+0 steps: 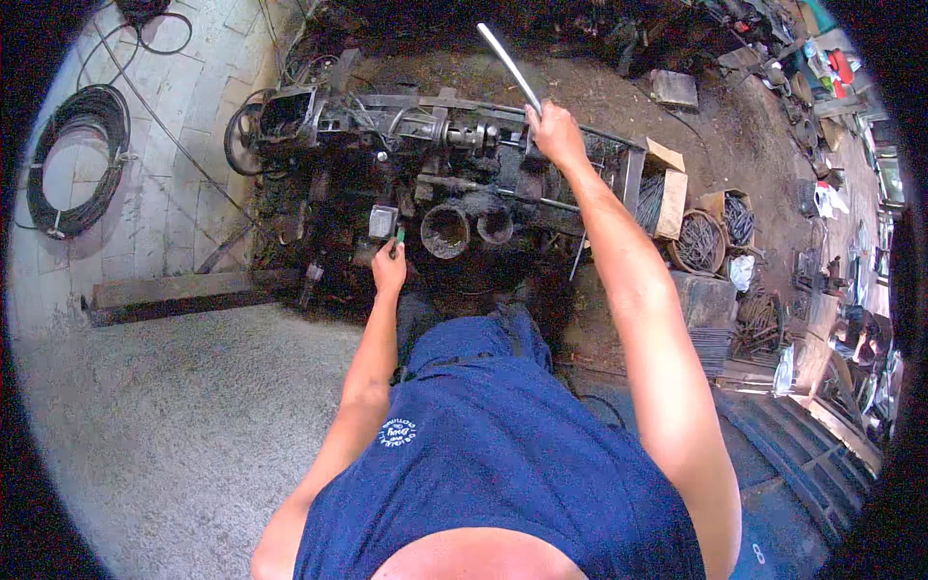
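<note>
My right hand is wrapped round the lower end of a long, bright metal bar, which slants up and away to the left. Directly beneath that hand lies the right part of a dark, greasy machine with a shaft and chuck-like parts. My left hand is closed at the machine's near side, on a small green-ended piece; its lower part is hidden in the fingers. Just beyond it sits a small grey box. Two round metal cups stand right of my left hand, the nearer holding something dim.
Cardboard boxes and a round tub of metal rods stand at the right. A coil of black cable lies on the left floor, near a steel beam. A metal block rests on the floor beyond the machine.
</note>
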Motion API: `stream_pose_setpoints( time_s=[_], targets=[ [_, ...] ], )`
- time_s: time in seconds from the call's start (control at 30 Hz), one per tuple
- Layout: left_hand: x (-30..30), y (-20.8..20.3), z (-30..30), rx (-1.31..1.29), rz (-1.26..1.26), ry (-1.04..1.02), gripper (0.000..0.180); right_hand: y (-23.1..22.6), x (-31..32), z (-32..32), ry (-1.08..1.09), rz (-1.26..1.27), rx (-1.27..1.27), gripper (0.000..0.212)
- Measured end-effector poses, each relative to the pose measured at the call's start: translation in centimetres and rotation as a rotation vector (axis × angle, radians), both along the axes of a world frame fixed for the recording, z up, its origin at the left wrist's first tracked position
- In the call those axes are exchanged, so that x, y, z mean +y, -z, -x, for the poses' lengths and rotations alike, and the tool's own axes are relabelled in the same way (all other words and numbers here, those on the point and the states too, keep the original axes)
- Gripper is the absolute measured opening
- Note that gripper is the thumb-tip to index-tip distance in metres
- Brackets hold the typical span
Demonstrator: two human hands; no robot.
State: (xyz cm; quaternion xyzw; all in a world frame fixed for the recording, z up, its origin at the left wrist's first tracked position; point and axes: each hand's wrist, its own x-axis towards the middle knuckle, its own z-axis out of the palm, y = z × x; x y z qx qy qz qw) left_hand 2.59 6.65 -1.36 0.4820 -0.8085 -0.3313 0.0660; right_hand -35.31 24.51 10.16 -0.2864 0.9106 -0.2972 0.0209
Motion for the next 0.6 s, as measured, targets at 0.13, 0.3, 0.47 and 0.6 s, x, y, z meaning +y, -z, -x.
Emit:
stream_pose_setpoints(
  time_s=[0.13,0.3,0.47,0.6],
  targets=[
    [0.1,-0.4,0.2,-0.029,-0.027,-0.027,0.039,0.0,-0.1,0.0,-0.023,-0.005,0.009,0.042],
    [-0.3,0.2,-0.2,-0.032,-0.038,-0.023,0.039,-0.3,-0.4,-0.2,-0.023,0.025,0.018,0.042],
    [-0.4,1.1,-0.2,-0.030,-0.052,-0.035,0.039,0.4,-0.1,0.0,-0.023,0.031,0.026,0.042],
    [-0.7,2.1,-0.7,0.009,-0.026,-0.038,0.038,0.1,-0.2,-0.1,-0.011,0.039,0.004,0.043]
  ],
)
